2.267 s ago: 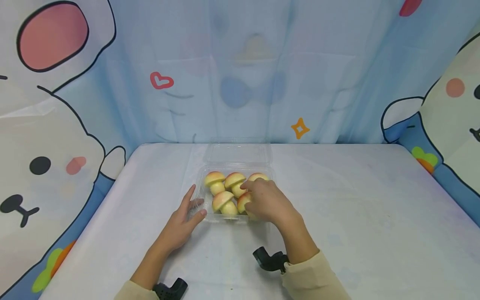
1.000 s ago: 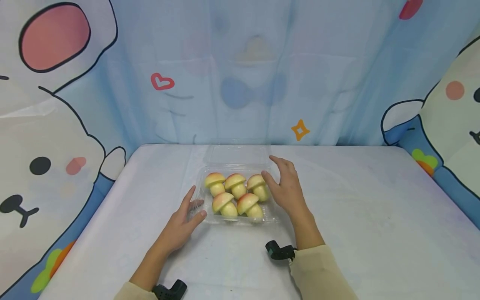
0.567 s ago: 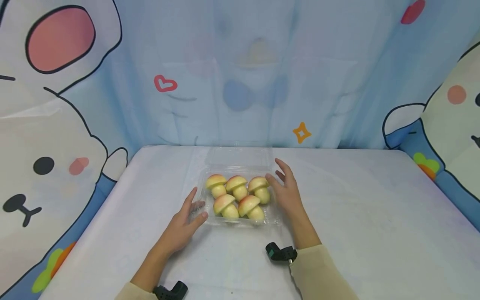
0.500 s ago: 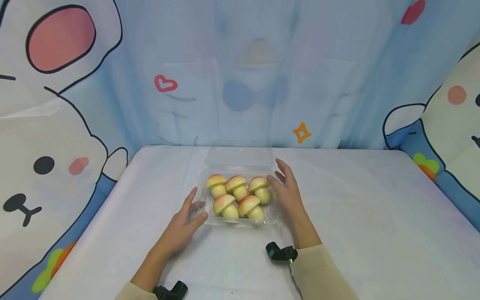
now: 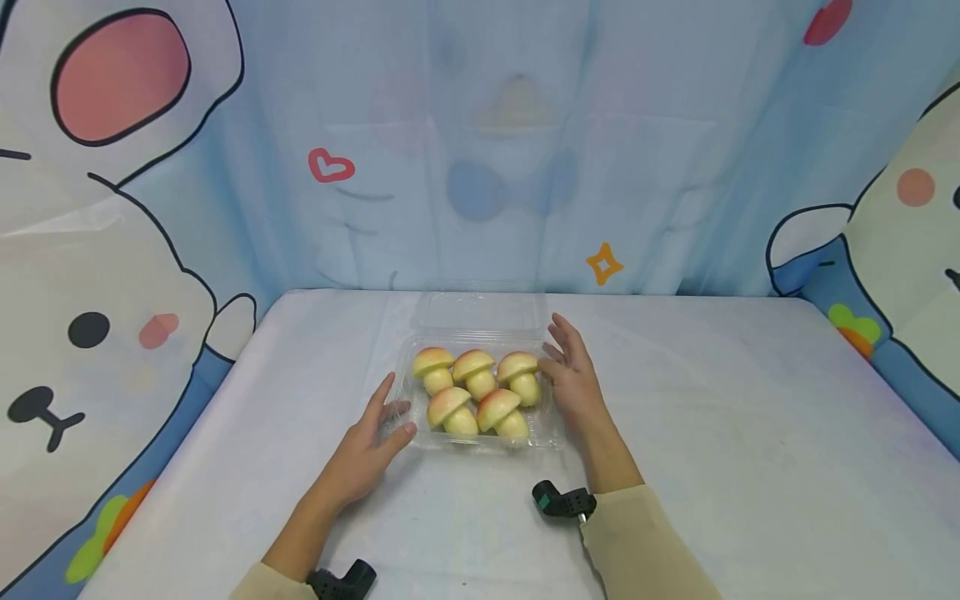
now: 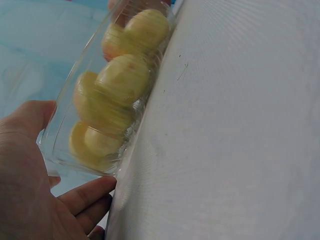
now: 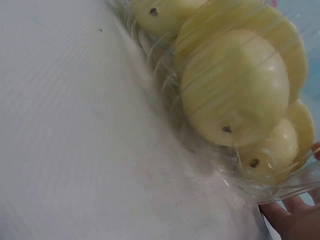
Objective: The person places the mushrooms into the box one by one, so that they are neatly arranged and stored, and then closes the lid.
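A clear plastic clamshell box [image 5: 542, 417] lies on the table, its lid [image 5: 480, 312] tipped back. Inside sit several yellow mushroom-shaped pieces with reddish caps, such as the front right mushroom piece [image 5: 504, 414] and the back left mushroom piece [image 5: 432, 369]. My left hand [image 5: 363, 454] rests at the box's left side. In the left wrist view, the thumb [image 6: 42, 112] is at the rim and fingertips are by the lower corner. Fingers loosely bent, my right hand [image 5: 576, 383] is at the box's right side beside the back right mushroom piece [image 5: 519, 377]; neither hand holds a piece.
A white cloth [image 5: 720, 433] covers the table. Behind it hangs a blue curtain [image 5: 480, 125] with cartoon animals on both sides. Black wrist cameras [image 5: 564, 502] sit at both cuffs.
My right hand has left the front right mushroom piece, where its fingers were 2.3 seconds ago, and shifted right to the box's side. My left hand has stayed put.
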A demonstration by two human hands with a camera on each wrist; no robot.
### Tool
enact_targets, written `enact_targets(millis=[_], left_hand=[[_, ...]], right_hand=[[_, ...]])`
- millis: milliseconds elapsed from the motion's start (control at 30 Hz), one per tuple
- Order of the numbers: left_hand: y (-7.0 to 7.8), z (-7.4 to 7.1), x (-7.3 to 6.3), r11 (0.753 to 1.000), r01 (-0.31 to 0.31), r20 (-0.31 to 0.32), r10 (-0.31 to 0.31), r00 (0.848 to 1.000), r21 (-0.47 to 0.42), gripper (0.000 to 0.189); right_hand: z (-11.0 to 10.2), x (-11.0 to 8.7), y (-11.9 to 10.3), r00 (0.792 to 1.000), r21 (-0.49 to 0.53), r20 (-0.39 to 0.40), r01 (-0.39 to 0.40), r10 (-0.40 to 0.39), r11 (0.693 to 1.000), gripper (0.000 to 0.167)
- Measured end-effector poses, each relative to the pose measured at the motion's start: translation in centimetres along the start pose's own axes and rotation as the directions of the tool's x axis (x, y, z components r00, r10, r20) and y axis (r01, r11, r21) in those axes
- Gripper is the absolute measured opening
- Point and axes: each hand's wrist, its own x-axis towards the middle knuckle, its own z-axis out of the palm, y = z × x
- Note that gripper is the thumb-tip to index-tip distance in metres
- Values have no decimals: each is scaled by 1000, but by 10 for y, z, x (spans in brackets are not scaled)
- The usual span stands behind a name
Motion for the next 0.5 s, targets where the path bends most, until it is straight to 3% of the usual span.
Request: enact_targets(millis=[500], left_hand=[[1, 0, -1, 1000, 5, -1, -5, 1000, -4, 81]], right_hand=[[1, -1, -1, 1000, 37, -5, 14, -14, 999, 74]])
